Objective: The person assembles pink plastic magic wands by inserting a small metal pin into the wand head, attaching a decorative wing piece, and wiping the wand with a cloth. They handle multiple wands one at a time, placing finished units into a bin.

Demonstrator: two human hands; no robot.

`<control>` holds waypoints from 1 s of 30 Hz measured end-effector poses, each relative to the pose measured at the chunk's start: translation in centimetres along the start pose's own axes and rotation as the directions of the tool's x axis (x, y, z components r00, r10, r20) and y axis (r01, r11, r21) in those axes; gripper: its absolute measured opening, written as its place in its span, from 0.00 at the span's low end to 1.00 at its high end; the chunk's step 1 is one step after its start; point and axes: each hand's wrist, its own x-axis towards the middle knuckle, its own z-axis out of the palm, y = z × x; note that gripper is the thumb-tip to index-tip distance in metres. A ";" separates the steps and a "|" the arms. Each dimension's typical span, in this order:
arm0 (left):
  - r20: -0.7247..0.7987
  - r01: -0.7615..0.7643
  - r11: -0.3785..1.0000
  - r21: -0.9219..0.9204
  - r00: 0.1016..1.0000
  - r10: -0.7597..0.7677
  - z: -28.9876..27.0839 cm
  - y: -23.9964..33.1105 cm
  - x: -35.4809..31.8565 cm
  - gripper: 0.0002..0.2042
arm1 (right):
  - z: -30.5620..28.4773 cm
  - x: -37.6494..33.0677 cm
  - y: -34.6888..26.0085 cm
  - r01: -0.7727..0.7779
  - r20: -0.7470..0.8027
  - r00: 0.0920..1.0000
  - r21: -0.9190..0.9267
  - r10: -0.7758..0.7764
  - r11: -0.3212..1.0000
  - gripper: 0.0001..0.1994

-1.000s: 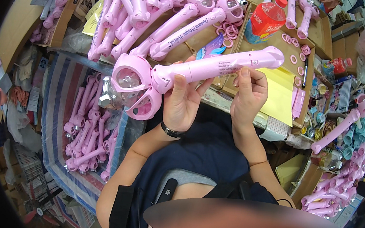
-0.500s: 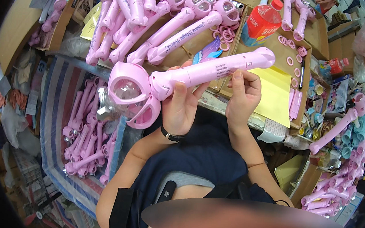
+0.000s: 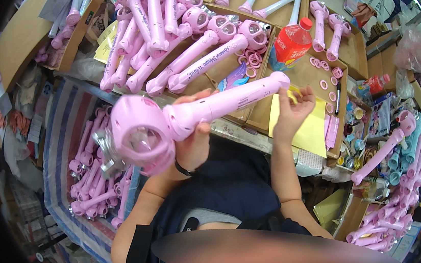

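Observation:
A pink toy wand (image 3: 218,102) with a round, windowed head is held up at a slant in front of me. My left hand (image 3: 193,147) wraps round it just below the head, thumb on the near side. Clear plastic and silvery parts show at the head's lower left. Small dark print runs along the handle. My right hand (image 3: 295,109) is beside the handle's far tip, thumb and fingers apart and loosely bent, with nothing visible in it. A yellow paper sheet (image 3: 300,128) lies behind that hand.
Finished-looking pink wands (image 3: 153,17) are piled in a cardboard tray at back left. A striped bag (image 3: 64,131) holds more at my left. A red-capped bottle (image 3: 291,45), pink rings (image 3: 323,84) and a black pen (image 3: 338,96) are on the right. Further wands (image 3: 385,224) heap at far right.
My left hand has brought the wand's head closer and a little left, turning it. My right hand has come off the handle and its fingers have spread.

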 end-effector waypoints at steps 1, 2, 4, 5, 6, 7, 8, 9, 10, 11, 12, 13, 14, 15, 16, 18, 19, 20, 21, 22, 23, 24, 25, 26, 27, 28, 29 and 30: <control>0.014 0.030 0.997 0.072 0.999 -0.031 -0.4 0.9 0.9 0.35 | -0.7 0.9 -0.6 0.160 0.092 0.984 -0.081 -0.153 0.984 0.30; 0.039 0.026 0.992 0.122 0.999 -0.031 -0.4 1.6 2.2 0.35 | -1.4 1.6 -1.3 0.200 0.140 0.974 -0.190 -0.176 0.961 0.30; 0.199 -0.022 0.975 0.222 0.980 -0.023 -0.8 3.5 5.2 0.35 | -3.0 2.9 -3.2 0.628 0.674 0.634 -0.166 -0.378 0.760 0.29; 0.229 0.015 0.971 0.239 0.971 -0.071 -0.8 4.3 6.7 0.35 | -3.0 2.8 -3.7 0.502 0.811 0.557 -0.159 -0.178 0.850 0.28; 0.263 0.038 0.968 0.249 0.959 -0.105 -0.6 5.0 8.4 0.36 | -2.8 2.6 -4.0 0.365 0.905 0.425 -0.172 0.001 0.915 0.27; 0.347 -0.059 0.958 0.280 0.937 -0.043 -0.3 5.2 10.2 0.32 | -2.3 1.9 -4.1 0.240 0.890 0.449 -0.212 0.085 0.947 0.26; 0.305 -0.083 0.961 0.263 0.952 -0.001 0.7 4.8 11.2 0.26 | -1.3 1.0 -3.9 0.110 0.880 0.446 -0.237 0.165 0.965 0.25; 0.214 -0.028 0.977 0.213 0.977 -0.019 1.6 4.4 11.8 0.24 | 0.3 -0.2 -3.1 0.245 0.818 0.570 -0.084 -0.073 0.966 0.23; 0.176 -0.024 0.995 0.094 0.984 0.007 2.5 3.8 12.3 0.22 | 1.3 -1.3 -2.6 0.237 0.724 0.682 -0.086 -0.103 0.968 0.23; 0.131 -0.044 0.979 0.199 0.991 0.018 3.1 3.3 12.6 0.23 | 2.2 -2.1 -2.1 0.287 0.643 0.751 -0.112 -0.151 0.951 0.23; 0.111 -0.221 0.917 0.331 0.975 0.195 3.9 2.5 12.0 0.26 | 2.9 -3.0 -1.7 0.309 0.546 0.818 -0.150 -0.182 0.939 0.23; 0.092 -0.255 0.861 0.441 0.967 0.239 4.6 1.7 11.6 0.26 | 3.3 -3.8 -1.5 0.379 0.503 0.839 -0.262 -0.209 0.888 0.23; 0.097 -0.325 0.795 0.513 0.942 0.322 5.0 1.1 11.3 0.26 | 3.8 -4.5 -1.4 0.420 0.489 0.832 -0.248 -0.261 0.873 0.24; 0.183 -0.437 0.660 0.611 0.889 0.419 5.1 0.6 11.2 0.26 | 4.1 -5.1 -1.4 0.377 0.487 0.843 -0.232 -0.228 0.897 0.24; 0.179 -0.480 0.629 0.612 0.858 0.481 5.1 0.2 11.0 0.26 | 4.2 -5.6 -1.5 0.347 0.482 0.848 -0.192 -0.220 0.918 0.24; 0.196 -0.543 0.583 0.604 0.811 0.552 4.8 -0.3 10.8 0.26 | 3.9 -6.3 -1.7 0.242 0.491 0.861 -0.170 -0.131 0.955 0.25; 0.191 -0.545 0.690 0.476 0.830 0.524 4.6 -0.5 10.8 0.26 | 3.6 -6.6 -1.8 0.170 0.505 0.861 -0.156 -0.069 0.973 0.25; 0.084 -0.397 0.846 0.357 0.915 0.394 4.4 -0.6 10.9 0.26 | 3.2 -6.8 -1.9 0.133 0.553 0.832 -0.118 -0.046 0.984 0.25; 0.039 -0.257 0.940 0.224 0.966 0.255 4.3 -0.8 11.0 0.25 | 2.7 -7.0 -2.0 0.067 0.606 0.795 -0.088 0.001 0.994 0.25; 0.015 -0.106 0.991 0.079 0.994 0.106 4.2 -1.1 11.1 0.25 | 2.2 -7.3 -2.0 0.000 0.643 0.765 -0.057 0.037 0.998 0.25; 0.099 0.152 0.984 -0.093 0.985 -0.143 4.2 -1.4 11.2 0.24 | 1.7 -7.5 -2.0 -0.075 0.734 0.676 -0.018 0.064 0.997 0.24; 0.223 0.409 0.882 -0.233 0.906 -0.361 4.2 -1.8 11.3 0.23 | 1.3 -7.6 -2.0 -0.224 0.783 0.611 0.036 0.112 0.974 0.24; 0.367 0.640 0.695 -0.329 0.764 -0.530 4.1 -2.3 11.3 0.23 | 0.7 -7.6 -2.0 -0.374 0.832 0.533 0.071 0.152 0.925 0.24; 0.620 0.768 0.517 -0.379 0.625 -0.474 4.0 -2.8 11.3 0.22 | 0.3 -7.5 -2.0 -0.516 0.883 0.430 0.068 0.189 0.854 0.24; 0.726 0.809 0.421 -0.410 0.569 -0.386 3.7 -3.2 11.1 0.22 | -0.3 -7.3 -2.1 -0.570 0.909 0.363 0.041 0.207 0.821 0.24; 0.854 0.813 0.385 -0.436 0.509 -0.109 3.5 -3.6 10.9 0.22 | -0.6 -7.1 -2.1 -0.575 0.913 0.348 0.029 0.212 0.817 0.24; 0.876 0.801 0.407 -0.439 0.483 -0.005 2.9 -3.7 10.5 0.23 | -1.0 -7.0 -2.1 -0.582 0.910 0.339 0.005 0.237 0.813 0.24; 0.846 0.731 0.512 -0.452 0.533 -0.014 2.7 -3.8 10.0 0.24 | -1.2 -7.0 -2.0 -0.583 0.907 0.348 0.013 0.236 0.812 0.24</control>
